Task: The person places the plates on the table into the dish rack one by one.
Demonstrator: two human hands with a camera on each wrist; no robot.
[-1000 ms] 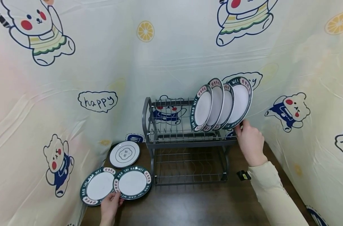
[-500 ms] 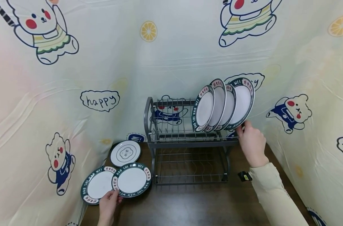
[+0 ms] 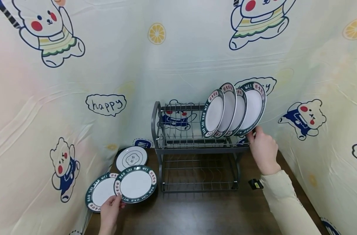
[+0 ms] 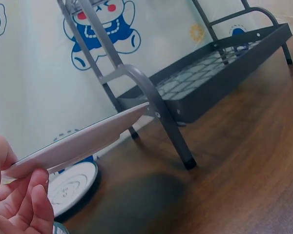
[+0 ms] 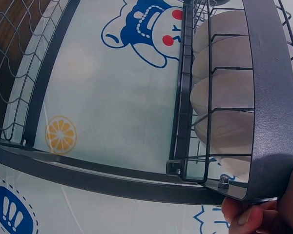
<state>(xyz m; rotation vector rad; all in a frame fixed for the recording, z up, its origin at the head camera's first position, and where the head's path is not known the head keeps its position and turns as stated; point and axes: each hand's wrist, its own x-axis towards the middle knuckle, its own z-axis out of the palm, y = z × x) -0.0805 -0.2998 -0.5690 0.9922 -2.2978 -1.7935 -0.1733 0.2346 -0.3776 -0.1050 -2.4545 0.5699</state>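
Observation:
My left hand [image 3: 110, 212] pinches the near-left rim of a white plate [image 3: 136, 184] with a green patterned border. In the left wrist view this plate [image 4: 88, 140] is tilted above the table, a dark shadow beneath it. A second bordered plate [image 3: 99, 193] lies to its left, partly covered by the hand and the held plate. Behind them rests an upside-down plate [image 3: 132, 156]. My right hand [image 3: 264, 151] grips the right end of the grey two-tier dish rack [image 3: 202, 151], its fingers [image 5: 249, 219] curled at the upper tier's corner. Several plates [image 3: 215, 112] lean upright in that tier's right half.
The rack's lower tier [image 3: 199, 174] is a wire shelf standing on the dark wooden table [image 3: 202, 212]. A printed cloth [image 3: 178, 52] hangs behind and along both sides. A small black object [image 3: 255, 184] sits beside the right sleeve [image 3: 284, 199].
My left hand has raised the bordered plate off the table and shifted it slightly left, so it now overlaps the plates beside and behind it. My right hand keeps its grip on the rack.

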